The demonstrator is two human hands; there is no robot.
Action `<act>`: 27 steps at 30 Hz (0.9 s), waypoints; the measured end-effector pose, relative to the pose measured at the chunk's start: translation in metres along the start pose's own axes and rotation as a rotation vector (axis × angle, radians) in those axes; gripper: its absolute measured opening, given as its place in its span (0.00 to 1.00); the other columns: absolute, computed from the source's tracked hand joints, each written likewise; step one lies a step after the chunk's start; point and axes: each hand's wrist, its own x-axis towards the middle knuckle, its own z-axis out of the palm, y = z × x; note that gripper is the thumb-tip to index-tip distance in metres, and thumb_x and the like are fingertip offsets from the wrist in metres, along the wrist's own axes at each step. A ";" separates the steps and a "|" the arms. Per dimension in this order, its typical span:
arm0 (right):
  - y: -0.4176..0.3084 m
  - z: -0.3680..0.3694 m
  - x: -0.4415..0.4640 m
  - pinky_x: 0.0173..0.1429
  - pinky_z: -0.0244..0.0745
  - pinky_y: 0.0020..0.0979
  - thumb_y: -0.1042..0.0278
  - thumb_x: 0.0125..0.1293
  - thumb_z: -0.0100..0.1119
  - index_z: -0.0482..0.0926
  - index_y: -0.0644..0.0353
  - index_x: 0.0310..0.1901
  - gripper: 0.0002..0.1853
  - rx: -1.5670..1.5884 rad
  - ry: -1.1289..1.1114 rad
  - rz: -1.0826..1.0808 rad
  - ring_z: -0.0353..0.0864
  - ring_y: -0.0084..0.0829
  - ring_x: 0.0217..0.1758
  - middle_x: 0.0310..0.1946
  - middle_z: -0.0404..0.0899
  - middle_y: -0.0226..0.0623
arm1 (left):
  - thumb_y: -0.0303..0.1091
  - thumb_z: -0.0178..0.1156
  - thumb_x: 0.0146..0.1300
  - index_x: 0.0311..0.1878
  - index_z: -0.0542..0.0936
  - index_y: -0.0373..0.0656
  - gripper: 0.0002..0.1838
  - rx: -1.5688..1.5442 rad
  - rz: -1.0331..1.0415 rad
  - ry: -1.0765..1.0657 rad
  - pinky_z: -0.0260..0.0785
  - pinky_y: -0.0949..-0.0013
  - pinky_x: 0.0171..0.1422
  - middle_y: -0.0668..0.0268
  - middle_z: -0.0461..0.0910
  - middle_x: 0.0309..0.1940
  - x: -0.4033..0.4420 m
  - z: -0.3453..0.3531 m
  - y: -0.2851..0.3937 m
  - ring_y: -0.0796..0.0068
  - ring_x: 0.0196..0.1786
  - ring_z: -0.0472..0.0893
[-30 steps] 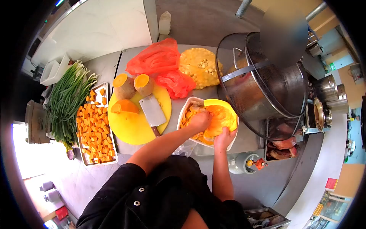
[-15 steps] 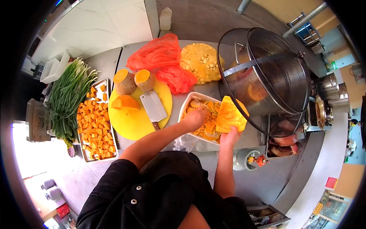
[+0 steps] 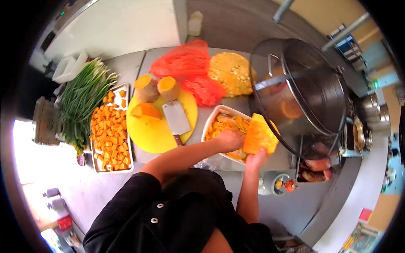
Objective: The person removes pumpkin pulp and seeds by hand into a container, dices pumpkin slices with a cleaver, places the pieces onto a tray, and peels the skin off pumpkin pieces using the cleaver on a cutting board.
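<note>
My right hand [image 3: 258, 159] grips the lower edge of a wide orange pumpkin piece [image 3: 258, 135], tilted over the right side of a white tub [image 3: 209, 122]. The tub holds orange peelings and scraps [image 3: 225, 121]. My left hand [image 3: 231, 141] is closed over the tub, just left of the piece; what its fingers hold, if anything, is hidden. Left of the tub, a cleaver [image 3: 176, 118] lies on a round yellow board [image 3: 147, 139] with a pumpkin wedge [image 3: 146, 111] and two cut pumpkin ends [image 3: 146, 89].
A tray of orange cubes [image 3: 110, 137] and green onions [image 3: 80, 101] are at the left. Red plastic bags [image 3: 183, 61] and a yellow bag [image 3: 230, 74] lie behind the tub. A large mesh basket [image 3: 312, 92] stands right, near a tray of meat [image 3: 315, 168].
The pumpkin piece, lying in the tub a second ago, has been raised and tilted over its right side by my right hand. My left hand has shifted right and down. The view has shifted.
</note>
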 end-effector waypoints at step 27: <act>-0.054 -0.034 -0.123 0.73 0.72 0.55 0.73 0.52 0.53 0.67 0.66 0.71 0.38 -0.282 -0.385 0.550 0.75 0.53 0.69 0.66 0.73 0.50 | 0.32 0.65 0.57 0.45 0.82 0.45 0.12 0.195 -0.812 0.722 0.75 0.51 0.58 0.56 0.80 0.45 -0.256 -0.086 -0.155 0.51 0.53 0.80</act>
